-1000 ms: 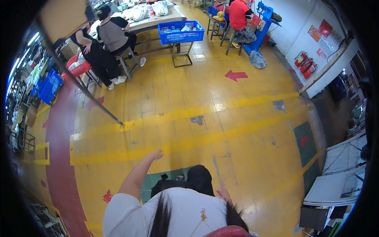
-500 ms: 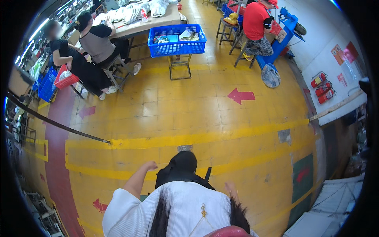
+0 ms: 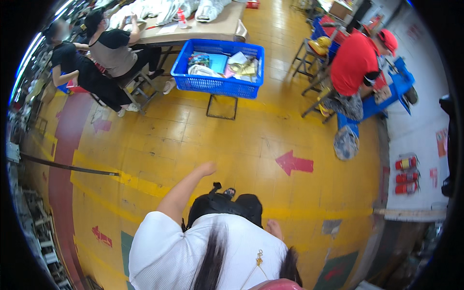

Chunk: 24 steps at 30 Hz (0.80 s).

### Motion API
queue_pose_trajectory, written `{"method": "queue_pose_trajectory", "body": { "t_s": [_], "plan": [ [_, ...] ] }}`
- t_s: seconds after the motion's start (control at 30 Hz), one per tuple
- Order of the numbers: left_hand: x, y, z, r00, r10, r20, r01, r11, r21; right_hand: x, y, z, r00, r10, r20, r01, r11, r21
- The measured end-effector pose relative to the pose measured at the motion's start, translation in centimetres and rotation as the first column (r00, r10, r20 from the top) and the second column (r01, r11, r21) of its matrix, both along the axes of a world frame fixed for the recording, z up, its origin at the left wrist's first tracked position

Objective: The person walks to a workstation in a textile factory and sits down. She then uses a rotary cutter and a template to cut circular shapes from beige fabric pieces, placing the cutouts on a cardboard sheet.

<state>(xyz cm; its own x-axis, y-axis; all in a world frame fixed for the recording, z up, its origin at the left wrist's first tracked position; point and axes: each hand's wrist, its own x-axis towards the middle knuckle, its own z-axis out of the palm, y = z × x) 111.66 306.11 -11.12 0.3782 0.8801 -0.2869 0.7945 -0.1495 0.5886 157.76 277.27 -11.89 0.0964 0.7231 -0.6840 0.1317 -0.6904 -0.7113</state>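
My left hand (image 3: 208, 168) swings out ahead of my body over the yellow floor. Its fingers are curled in, and nothing shows in them. Close to my right side hangs my right hand (image 3: 274, 228), partly hidden by my body; its fingers are too small to read. Neither hand touches anything in view. Ahead, a blue plastic basket (image 3: 217, 87) rests on a metal stand (image 3: 221, 117). Inside it lie a light-blue item (image 3: 217, 64), papers and pale cloth.
Beyond the basket is a worktable (image 3: 212, 31) heaped with white cloth (image 3: 166, 10). Two people are at its left. On the right, a person in red (image 3: 355, 63) sits at a blue machine (image 3: 394, 92), with a plastic bag (image 3: 346, 143) nearby. Fire extinguishers (image 3: 406, 176) hang on the wall.
The basket, worktable and seated person in red appear nearer and larger as I move forward. My left arm has swung further forward, and one foot now shows ahead of my body.
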Motion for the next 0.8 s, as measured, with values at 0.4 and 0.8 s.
{"method": "queue_pose_trajectory", "body": {
  "t_s": [0.4,0.8],
  "plan": [
    [19.1,28.9,0.7,0.976,0.006,-0.217,-0.083,0.933,-0.349,27.8,34.9,-0.1,0.953,0.249,0.173,-0.211,0.954,-0.213],
    [23.5,47.9,3.1,0.919,0.292,-0.265,-0.304,0.094,-0.948,35.6,99.8,3.0,0.984,0.088,0.155,-0.135,0.936,0.324]
  ]
}}
